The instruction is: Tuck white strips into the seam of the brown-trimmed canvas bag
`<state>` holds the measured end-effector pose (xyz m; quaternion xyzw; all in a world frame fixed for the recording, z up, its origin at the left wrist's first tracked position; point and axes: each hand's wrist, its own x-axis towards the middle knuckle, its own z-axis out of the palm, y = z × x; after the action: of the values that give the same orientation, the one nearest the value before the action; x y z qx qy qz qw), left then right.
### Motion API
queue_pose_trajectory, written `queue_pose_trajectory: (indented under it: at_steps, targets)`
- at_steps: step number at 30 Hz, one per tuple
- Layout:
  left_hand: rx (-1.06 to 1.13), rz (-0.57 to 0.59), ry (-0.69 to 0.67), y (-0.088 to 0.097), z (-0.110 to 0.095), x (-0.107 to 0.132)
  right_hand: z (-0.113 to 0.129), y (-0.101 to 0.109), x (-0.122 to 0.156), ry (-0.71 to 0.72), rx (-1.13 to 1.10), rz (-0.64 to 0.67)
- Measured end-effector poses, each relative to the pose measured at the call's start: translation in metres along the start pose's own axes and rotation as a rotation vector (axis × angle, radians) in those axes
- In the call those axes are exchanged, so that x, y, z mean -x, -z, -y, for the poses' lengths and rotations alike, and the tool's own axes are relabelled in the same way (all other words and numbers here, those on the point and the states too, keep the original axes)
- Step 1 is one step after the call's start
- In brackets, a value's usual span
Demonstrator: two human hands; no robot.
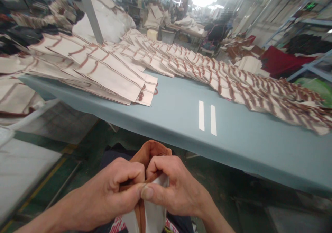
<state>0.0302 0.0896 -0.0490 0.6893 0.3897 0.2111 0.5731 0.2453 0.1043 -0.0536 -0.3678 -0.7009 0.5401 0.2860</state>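
At the lower centre of the frame, a tan fabric piece (151, 153) with a white panel (155, 215) is gripped at its edge. It is pinched from the left by the closed fingers (129, 172) of the left hand (109, 191) and from the right by those of the right hand (173, 188), with the thumbs meeting on the seam. Beyond, a blue-grey desk (233, 146) is laid at left with a fanned stack of brown-trimmed cream cloth pieces (103, 70). Two white strips (201, 115) lie at its centre, and a long overlapping row of similar pieces (246, 87) runs off to the right.
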Motion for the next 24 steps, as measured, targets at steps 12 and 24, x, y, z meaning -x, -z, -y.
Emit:
queue_pose_trajectory:
  at_steps: [12,24]
  targets:
    - [-0.039,-0.035,0.06,0.0027,-0.008,-0.005,-0.0026,0.0024,0.0018,0.011,0.03,-0.023]
    - [-0.046,-0.021,0.097,0.0039,-0.0016,-0.0025,-0.0042,0.0018,0.0035,-0.004,0.036,-0.009]
